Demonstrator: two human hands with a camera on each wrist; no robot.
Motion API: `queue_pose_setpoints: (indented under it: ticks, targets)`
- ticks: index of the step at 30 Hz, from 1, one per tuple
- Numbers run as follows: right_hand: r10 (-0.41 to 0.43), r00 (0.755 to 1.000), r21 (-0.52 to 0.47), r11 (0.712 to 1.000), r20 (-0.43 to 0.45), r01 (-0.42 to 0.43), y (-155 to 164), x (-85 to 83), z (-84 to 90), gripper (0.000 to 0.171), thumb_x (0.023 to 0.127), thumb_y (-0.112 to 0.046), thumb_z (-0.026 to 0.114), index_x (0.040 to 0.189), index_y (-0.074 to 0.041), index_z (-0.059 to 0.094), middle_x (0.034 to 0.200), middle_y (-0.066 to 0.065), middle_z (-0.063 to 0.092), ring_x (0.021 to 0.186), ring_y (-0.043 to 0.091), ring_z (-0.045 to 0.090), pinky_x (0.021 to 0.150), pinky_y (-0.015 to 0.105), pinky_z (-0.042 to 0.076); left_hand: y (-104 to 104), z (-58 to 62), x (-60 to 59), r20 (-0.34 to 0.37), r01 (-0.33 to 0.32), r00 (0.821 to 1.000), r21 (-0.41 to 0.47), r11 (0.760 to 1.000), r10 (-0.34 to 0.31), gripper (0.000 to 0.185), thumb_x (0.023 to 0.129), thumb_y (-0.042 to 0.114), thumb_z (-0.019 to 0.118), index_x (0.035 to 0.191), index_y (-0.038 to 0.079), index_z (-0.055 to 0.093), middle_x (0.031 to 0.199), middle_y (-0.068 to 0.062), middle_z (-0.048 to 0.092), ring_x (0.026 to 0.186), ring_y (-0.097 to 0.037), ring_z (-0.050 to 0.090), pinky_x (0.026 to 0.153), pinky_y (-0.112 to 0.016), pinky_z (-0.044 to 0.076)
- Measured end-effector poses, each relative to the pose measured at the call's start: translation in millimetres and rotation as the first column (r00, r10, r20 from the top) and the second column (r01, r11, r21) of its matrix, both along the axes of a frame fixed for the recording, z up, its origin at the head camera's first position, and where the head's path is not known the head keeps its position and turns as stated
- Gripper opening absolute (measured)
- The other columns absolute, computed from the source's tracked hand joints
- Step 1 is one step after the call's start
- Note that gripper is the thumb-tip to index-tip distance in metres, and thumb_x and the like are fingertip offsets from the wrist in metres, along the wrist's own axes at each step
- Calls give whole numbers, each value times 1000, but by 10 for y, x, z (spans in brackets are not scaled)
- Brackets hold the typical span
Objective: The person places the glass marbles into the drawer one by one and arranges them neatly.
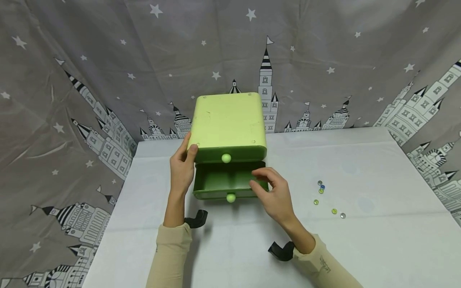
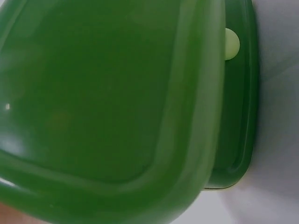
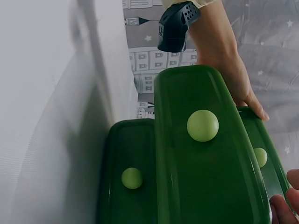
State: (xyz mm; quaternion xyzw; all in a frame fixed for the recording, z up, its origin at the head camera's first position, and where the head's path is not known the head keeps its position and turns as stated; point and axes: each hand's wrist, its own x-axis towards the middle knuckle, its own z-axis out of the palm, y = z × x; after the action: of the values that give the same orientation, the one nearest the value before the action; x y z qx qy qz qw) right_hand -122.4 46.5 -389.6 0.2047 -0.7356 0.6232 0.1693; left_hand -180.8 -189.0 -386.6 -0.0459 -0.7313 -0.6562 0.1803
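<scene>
Your left hand (image 1: 182,170) rests against the left side of the small green plastic drawer cabinet (image 1: 228,124), fingers lying along its side and the thumb pressed on the front corner near the top; it braces the cabinet rather than curling round anything. The cabinet stands toward the far middle of the white table (image 1: 378,248), backed by the grey star-and-castle curtain (image 1: 90,72). Its pulled-out green drawer (image 1: 219,182) juts forward beneath a shut drawer whose pale green round knob (image 1: 226,158) faces you. Your right hand (image 1: 274,193) hovers over the open drawer's right front corner, fingers loosely curled above the rim; you cannot tell whether they pinch anything. The drawer's own knob (image 1: 231,197) sits just left of that hand. A scatter of small glass marbles (image 1: 329,200) lies on the table to the right, well apart from the cabinet.
</scene>
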Motion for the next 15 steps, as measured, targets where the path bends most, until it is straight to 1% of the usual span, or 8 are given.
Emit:
queue_pose_setpoints:
  ticks: [5, 10, 12, 15]
  targets:
    - [-5, 1000, -1, 1000, -2, 5, 25, 9, -9, 20, 82, 19, 67, 101, 13, 66, 98, 27, 64, 92, 45, 59, 85, 44, 52, 3, 5, -1, -1, -1, 1000, -4, 1000, 1, 50, 103, 9, 52, 149, -3, 37, 152, -13, 39, 138, -22, 41, 110, -34, 37]
    - [-6, 1000, -10, 1000, -20, 6, 48, 7, -25, 21, 81, 19, 67, 101, 12, 66, 98, 27, 64, 92, 45, 59, 85, 41, 53, 6, 9, -2, -3, 0, 1000, -6, 1000, 0, 50, 103, 10, 52, 149, -3, 37, 152, -13, 39, 138, -22, 41, 110, -34, 36]
    - [-6, 1000, -9, 1000, -22, 6, 55, 8, -29, 21, 82, 19, 67, 101, 12, 66, 97, 25, 64, 92, 45, 59, 86, 40, 53, 6, 7, -2, -2, -4, 1000, -8, 1000, 4, 50, 103, 10, 52, 149, -2, 38, 152, -13, 40, 138, -21, 41, 110, -34, 36]
    - [-4, 1000, -14, 1000, -18, 4, 65, 11, -33, 21, 82, 19, 67, 101, 12, 66, 98, 26, 64, 92, 45, 59, 87, 38, 53, 3, 5, -4, -4, -9, 1000, -8, 1000, 9, 49, 103, 9, 53, 149, -2, 38, 152, -13, 40, 138, -21, 41, 110, -34, 36]
